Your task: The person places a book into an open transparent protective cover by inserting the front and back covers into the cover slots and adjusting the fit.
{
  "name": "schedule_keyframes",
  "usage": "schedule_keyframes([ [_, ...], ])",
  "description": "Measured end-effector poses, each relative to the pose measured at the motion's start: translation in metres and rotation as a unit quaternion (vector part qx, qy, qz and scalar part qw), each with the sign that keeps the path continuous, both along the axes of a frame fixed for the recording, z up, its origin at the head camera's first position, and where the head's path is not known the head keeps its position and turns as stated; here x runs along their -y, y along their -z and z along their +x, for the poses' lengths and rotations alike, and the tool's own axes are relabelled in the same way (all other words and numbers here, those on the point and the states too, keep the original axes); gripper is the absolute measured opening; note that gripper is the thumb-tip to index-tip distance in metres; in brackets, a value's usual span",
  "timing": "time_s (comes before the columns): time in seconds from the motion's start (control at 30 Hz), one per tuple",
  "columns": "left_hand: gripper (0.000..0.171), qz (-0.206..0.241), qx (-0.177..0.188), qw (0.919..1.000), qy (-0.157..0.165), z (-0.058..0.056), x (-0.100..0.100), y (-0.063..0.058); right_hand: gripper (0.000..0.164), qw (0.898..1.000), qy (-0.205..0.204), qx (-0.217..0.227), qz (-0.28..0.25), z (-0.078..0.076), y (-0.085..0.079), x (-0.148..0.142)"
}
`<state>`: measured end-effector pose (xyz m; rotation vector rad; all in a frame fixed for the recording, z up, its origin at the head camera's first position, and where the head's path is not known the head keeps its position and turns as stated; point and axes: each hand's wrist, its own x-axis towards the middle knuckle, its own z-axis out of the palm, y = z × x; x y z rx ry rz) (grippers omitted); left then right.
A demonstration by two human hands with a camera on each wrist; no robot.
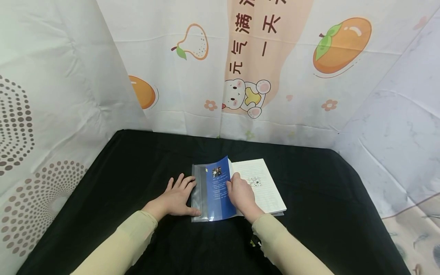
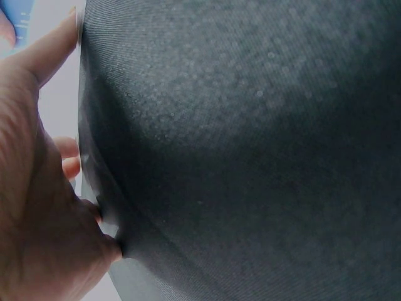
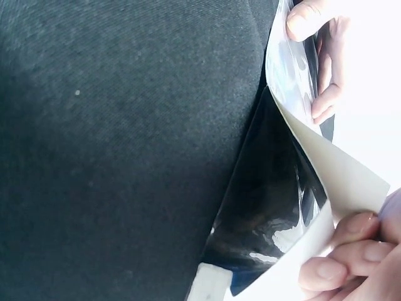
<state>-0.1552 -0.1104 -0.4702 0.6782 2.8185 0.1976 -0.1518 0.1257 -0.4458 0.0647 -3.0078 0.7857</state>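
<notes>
A book lies turned open in the head view, its white page (image 1: 269, 196) on the right bearing a small dark drawing. To the left, a blue cover flap (image 1: 216, 200) with a photo and white text bends upward beside a clear plastic cover (image 1: 199, 194). My left hand (image 1: 177, 198) spreads its fingers along the plastic's left edge, thumb resting on it. With curled fingers, my right hand (image 1: 242, 195) pinches the flap's right side. In the right wrist view, that hand's fingers (image 3: 329, 269) hold the raised sheet; dark glossy plastic (image 3: 269, 188) shows beneath.
A black cloth (image 1: 316, 191) covers the table under the book. White printed curtains (image 1: 165, 76) hang behind and at both sides. A small dark object with a yellow mark (image 1: 255, 241) lies near the right sleeve.
</notes>
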Motion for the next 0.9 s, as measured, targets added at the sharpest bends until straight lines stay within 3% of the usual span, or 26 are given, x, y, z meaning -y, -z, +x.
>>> schedule_keyframes([
  [0.9, 0.107, 0.014, 0.000, 0.9999, 0.007, 0.0008, 0.0009, -0.0010, 0.018, 1.000, -0.003, 0.005, 0.011, 0.0008, 0.0024, 0.0043],
])
